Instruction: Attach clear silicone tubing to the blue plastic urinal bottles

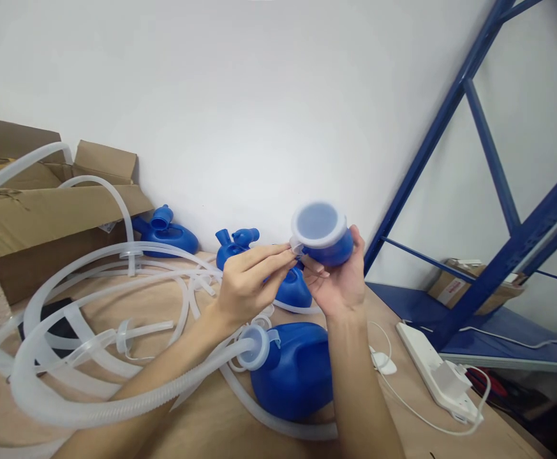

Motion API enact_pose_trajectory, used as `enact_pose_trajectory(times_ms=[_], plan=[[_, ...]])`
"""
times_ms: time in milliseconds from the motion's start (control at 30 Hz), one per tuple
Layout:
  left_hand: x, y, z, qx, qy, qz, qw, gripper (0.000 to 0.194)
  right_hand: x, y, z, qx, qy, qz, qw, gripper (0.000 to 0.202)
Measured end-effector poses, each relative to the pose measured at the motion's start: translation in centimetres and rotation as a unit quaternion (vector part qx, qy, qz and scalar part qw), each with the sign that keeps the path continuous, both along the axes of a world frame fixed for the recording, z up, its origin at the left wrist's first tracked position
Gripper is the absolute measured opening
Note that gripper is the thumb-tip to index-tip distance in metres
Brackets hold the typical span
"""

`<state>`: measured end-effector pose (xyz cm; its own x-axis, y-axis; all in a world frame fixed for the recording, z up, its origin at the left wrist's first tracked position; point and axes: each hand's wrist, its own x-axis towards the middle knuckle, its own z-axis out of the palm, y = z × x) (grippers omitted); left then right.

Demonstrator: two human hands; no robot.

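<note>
My right hand (pixel 338 284) holds up a round blue cup-like piece (pixel 339 248) from below, its fingers wrapped round the side. A translucent white cap (pixel 317 224) covers its mouth, facing me. My left hand (pixel 254 277) is closed, its fingertips pinching the cap's small tab (pixel 297 247) at the left edge. Below my hands lies a blue plastic bottle (pixel 290 370) with a handle. A translucent cap (pixel 254 347) with a ribbed hose (pixel 163 398) sits at that bottle's mouth. My right forearm partly hides the bottle.
More blue bottles (pixel 175 240) stand along the wall. Translucent tubes (pixel 81 299) coil over the left of the table. An open cardboard box (pixel 62 223) holds further tubing. On the right are a power strip (pixel 438 376) with a plugged-in charger, a white cable and a blue metal rack (pixel 491 159).
</note>
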<state>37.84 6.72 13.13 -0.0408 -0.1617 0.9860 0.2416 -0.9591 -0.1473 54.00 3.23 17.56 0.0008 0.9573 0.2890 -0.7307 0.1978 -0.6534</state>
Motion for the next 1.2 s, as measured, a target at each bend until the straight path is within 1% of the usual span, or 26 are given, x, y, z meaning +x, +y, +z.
enact_pose_trajectory(times_ms=[67, 100, 133, 200, 233, 267, 300, 400, 500, 633, 767, 800, 867, 933, 1033, 1100, 1133, 1200], plan=[[-0.3, -0.6, 0.7, -0.085, 0.011, -0.108, 0.99, 0.014, 0.3, 0.2, -0.4, 0.0, 0.023, 0.036, 0.999, 0.042], [-0.5, -0.9, 1.1, -0.145, 0.017, -0.156, 0.977, 0.012, 0.4, 0.3, -0.5, 0.0, 0.031, 0.046, 0.998, 0.042], [-0.7, -1.1, 1.5, -0.211, 0.021, -0.2, 0.956, 0.009, 0.5, 0.4, -0.7, 0.001, 0.036, 0.053, 0.998, 0.042], [-1.1, -1.3, 2.1, -0.336, 0.022, -0.276, 0.9, 0.006, 0.6, 0.6, -0.9, 0.002, 0.037, 0.06, 0.998, 0.042], [-1.3, -1.4, 2.3, -0.381, 0.023, -0.302, 0.874, 0.007, 0.5, 0.7, -0.9, 0.001, 0.037, 0.062, 0.997, 0.042], [-1.5, -1.5, 2.6, -0.412, 0.026, -0.318, 0.854, 0.009, 0.5, 0.8, -1.0, -0.001, 0.038, 0.064, 0.997, 0.042], [-1.7, -1.6, 2.8, -0.433, 0.031, -0.324, 0.841, 0.012, 0.4, 0.9, -1.0, -0.004, 0.04, 0.066, 0.997, 0.042], [-2.2, -1.8, 3.4, -0.477, 0.045, -0.307, 0.823, 0.024, -0.1, 1.0, -0.9, -0.004, 0.051, 0.066, 0.997, 0.043], [-2.6, -2.0, 3.7, -0.51, 0.064, -0.313, 0.799, 0.036, -0.4, 0.9, -0.9, 0.006, 0.042, 0.041, 0.998, 0.042], [-2.7, -2.0, 3.8, -0.51, 0.073, -0.332, 0.79, 0.04, -0.7, 0.9, -0.9, 0.018, 0.023, 0.016, 0.999, 0.041], [-2.2, -1.9, 3.5, -0.518, 0.06, -0.366, 0.771, 0.045, -0.8, 0.9, -0.8, 0.025, 0.032, 0.033, 0.999, 0.044], [-2.0, -1.8, 3.4, -0.515, 0.055, -0.37, 0.771, 0.045, -0.7, 0.9, -0.8, 0.024, 0.035, 0.04, 0.998, 0.045], [-1.7, -1.8, 3.2, -0.501, 0.049, -0.365, 0.783, 0.042, -0.5, 0.9, -0.8, 0.016, 0.037, 0.051, 0.998, 0.045], [-1.6, -1.7, 3.0, -0.477, 0.042, -0.337, 0.811, 0.035, -0.4, 0.8, -0.7, 0.007, 0.039, 0.053, 0.998, 0.044], [-1.6, -1.6, 2.7, -0.421, 0.033, -0.254, 0.87, 0.02, -0.4, 0.6, -0.5, -0.007, 0.04, 0.045, 0.998, 0.046], [-1.6, -1.4, 2.5, -0.379, 0.027, -0.204, 0.902, 0.012, -0.5, 0.3, -0.3, -0.012, 0.036, 0.038, 0.999, 0.047], [-1.6, -1.3, 2.4, -0.363, 0.026, -0.193, 0.911, 0.009, -0.7, 0.2, -0.3, -0.012, 0.033, 0.032, 0.999, 0.048], [-1.6, -1.0, 2.2, -0.34, 0.029, -0.201, 0.918, 0.007, -0.9, 0.0, -0.2, -0.005, 0.031, 0.023, 0.999, 0.048]])
